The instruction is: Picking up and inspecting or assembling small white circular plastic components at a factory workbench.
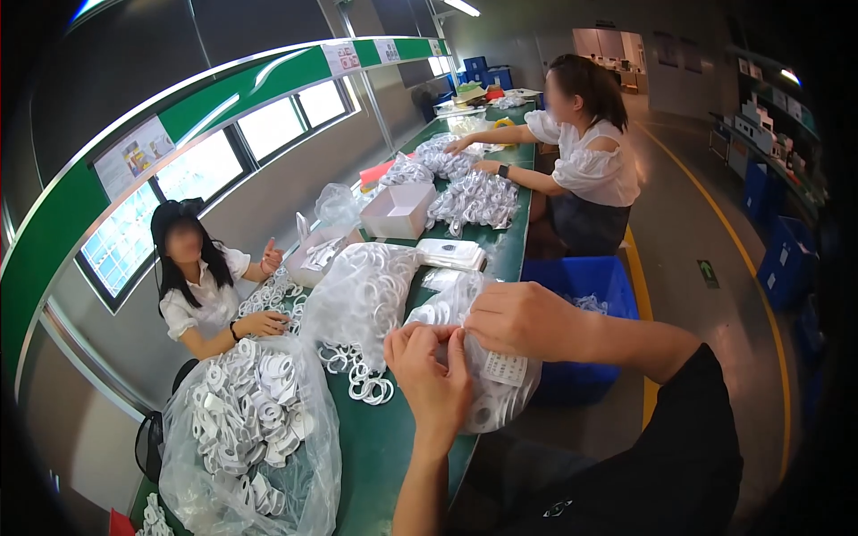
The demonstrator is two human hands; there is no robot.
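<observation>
A clear plastic bag (478, 413) filled with white ring-shaped parts stands at the right edge of the green table, a white printed label on its side. My left hand (431, 373) is closed, thumb and fingers pinching the bag's upper part. Just to its right, my right hand (523, 314) pinches the same plastic, its fingertips almost meeting the left thumb. Beyond my left hand is a second full bag of white rings (362, 290), with loose white rings (369, 384) below it. At the near left, a large open bag (317, 438) contains white flat parts with round holes.
Across the table (375, 482) a person (206, 299) handles loose rings; another (594, 147) sits farther along the right side, hands on piled white parts. An open white box (395, 214) and flat white packs (451, 254) lie between. A blue bin (581, 357) stands right of the table.
</observation>
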